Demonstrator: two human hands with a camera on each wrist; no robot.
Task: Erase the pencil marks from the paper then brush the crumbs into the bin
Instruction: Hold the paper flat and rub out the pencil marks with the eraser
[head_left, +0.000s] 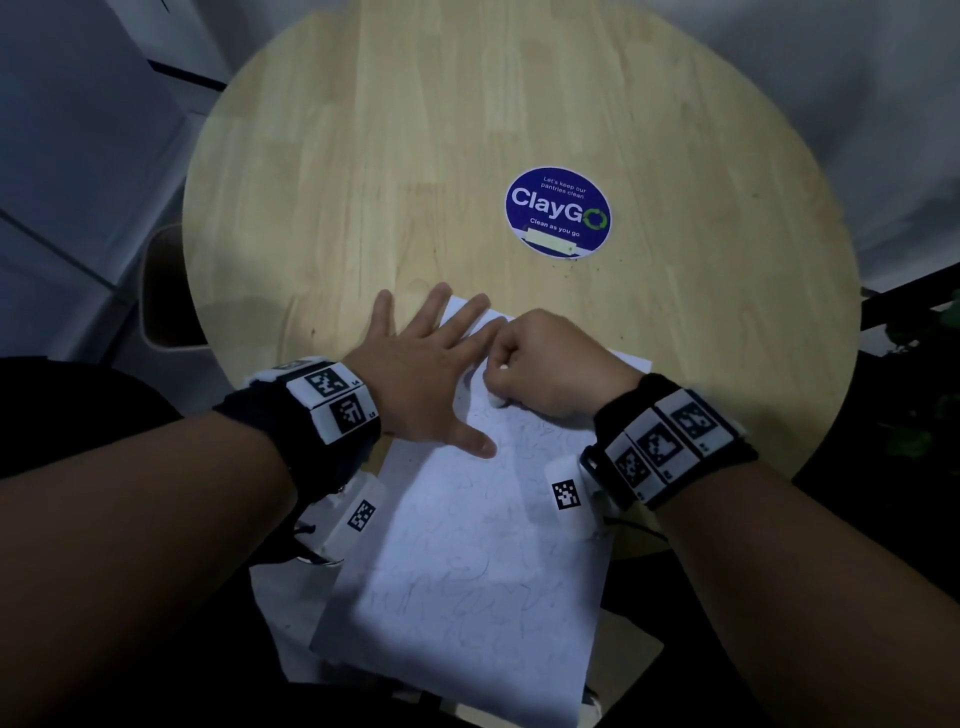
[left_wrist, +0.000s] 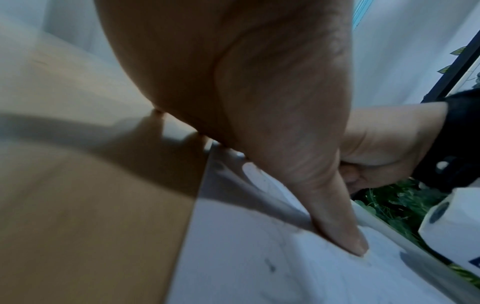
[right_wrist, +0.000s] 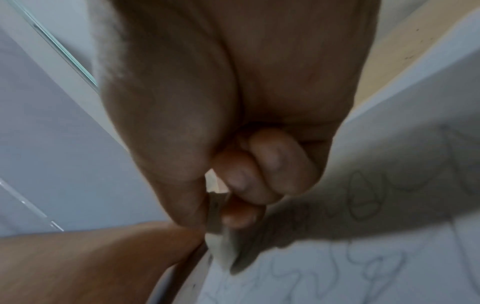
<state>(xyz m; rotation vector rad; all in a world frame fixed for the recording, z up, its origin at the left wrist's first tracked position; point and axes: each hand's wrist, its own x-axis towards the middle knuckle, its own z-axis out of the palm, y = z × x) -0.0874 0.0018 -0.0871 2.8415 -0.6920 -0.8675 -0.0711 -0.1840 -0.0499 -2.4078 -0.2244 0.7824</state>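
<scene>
The paper (head_left: 467, 571) lies nearest, 1 top sheet covered in faint pencil scribbles, its near end hanging over the near edge of the round wooden table (head_left: 415, 156); what looks like at least 1 more sheet peeks out beneath its left side. It is thin and limp, likely to skid or crease under rubbing, so it is best held flat by pressure beside the rubbed spot, not gripped at an edge. Farther in, the left hand (head_left: 426, 374) lies spread, fingers straight, thumb and fingertips pressing the sheet's far-left part. Just right of it the right hand (head_left: 540, 364) is curled, pinching 1 small white eraser (head_left: 496, 400) whose tip meets the paper; the right wrist view shows thumb and fingertips clamped round it. The eraser looks light and slightly soft, best pinched low near the working end. Farthest is 1 blue round sticker (head_left: 558, 212). No bin can be identified with certainty, and crumbs are too small to count.
</scene>
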